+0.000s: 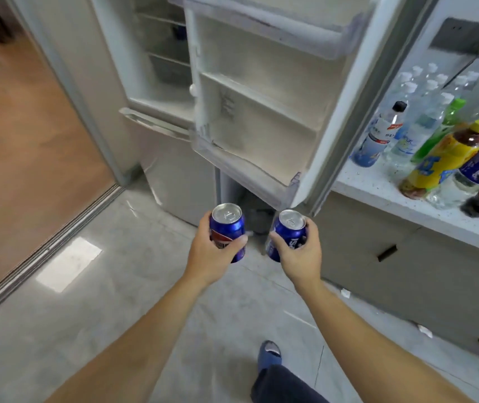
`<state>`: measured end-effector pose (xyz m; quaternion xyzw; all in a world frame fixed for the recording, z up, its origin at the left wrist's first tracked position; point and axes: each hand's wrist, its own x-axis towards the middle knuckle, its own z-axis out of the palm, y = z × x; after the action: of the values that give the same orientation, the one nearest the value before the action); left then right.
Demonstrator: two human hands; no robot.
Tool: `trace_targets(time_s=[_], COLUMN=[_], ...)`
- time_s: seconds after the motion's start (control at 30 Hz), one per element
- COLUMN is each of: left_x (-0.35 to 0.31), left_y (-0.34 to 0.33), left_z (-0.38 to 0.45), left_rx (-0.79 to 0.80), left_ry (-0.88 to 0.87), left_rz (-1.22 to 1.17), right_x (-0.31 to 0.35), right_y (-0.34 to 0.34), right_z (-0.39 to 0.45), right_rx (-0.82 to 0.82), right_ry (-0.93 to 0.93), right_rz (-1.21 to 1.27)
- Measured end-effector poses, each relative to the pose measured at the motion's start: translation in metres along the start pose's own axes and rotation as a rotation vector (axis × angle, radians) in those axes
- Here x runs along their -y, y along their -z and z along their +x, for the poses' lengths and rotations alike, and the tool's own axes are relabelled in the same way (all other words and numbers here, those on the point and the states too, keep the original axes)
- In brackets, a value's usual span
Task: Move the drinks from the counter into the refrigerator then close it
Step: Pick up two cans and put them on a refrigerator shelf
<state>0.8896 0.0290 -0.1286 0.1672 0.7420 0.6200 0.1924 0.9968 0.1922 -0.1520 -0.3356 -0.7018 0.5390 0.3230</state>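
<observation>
My left hand (213, 253) grips an upright blue Pepsi can (228, 225). My right hand (302, 251) grips a second blue Pepsi can (287, 232), tilted slightly left. Both cans hang over the floor just below the open refrigerator door (264, 112), whose white shelves hold nothing. The refrigerator's inside (162, 53) shows at the upper left of the door. On the white counter (377, 187) at the right stand several drinks: clear water bottles (412, 112), a yellow-labelled bottle (441, 161), a green bottle (441, 126) and a Pepsi bottle (476, 173).
The open door's outer edge reaches over the counter's left end. Grey cabinet fronts (406, 271) run under the counter. A sliding-door track (52, 245) crosses the tiled floor at the left, with a wooden floor beyond. My foot in a blue slipper (270, 353) is at the bottom.
</observation>
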Motion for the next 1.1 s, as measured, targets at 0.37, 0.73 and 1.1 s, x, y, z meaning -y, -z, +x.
trace_targets(time_s=[0.37, 0.73, 1.1], left_x=[0.030, 0.010, -0.019], left_y=[0.181, 0.294, 0.327], left_z=[0.049, 0.240, 0.451], left_rx=[-0.331, -0.413, -0.256], left_ry=[0.181, 0.203, 0.087], left_rz=[-0.190, -0.133, -0.091], right_x=[0.050, 0.089, 0.124], right_y=[-0.208, -0.383, -0.490], right_z=[0.004, 0.136, 0.298], right_rx=[0.294, 0.367, 0.155], right_ry=[0.012, -0.060, -0.016], right_rz=[0.066, 0.016, -0.046])
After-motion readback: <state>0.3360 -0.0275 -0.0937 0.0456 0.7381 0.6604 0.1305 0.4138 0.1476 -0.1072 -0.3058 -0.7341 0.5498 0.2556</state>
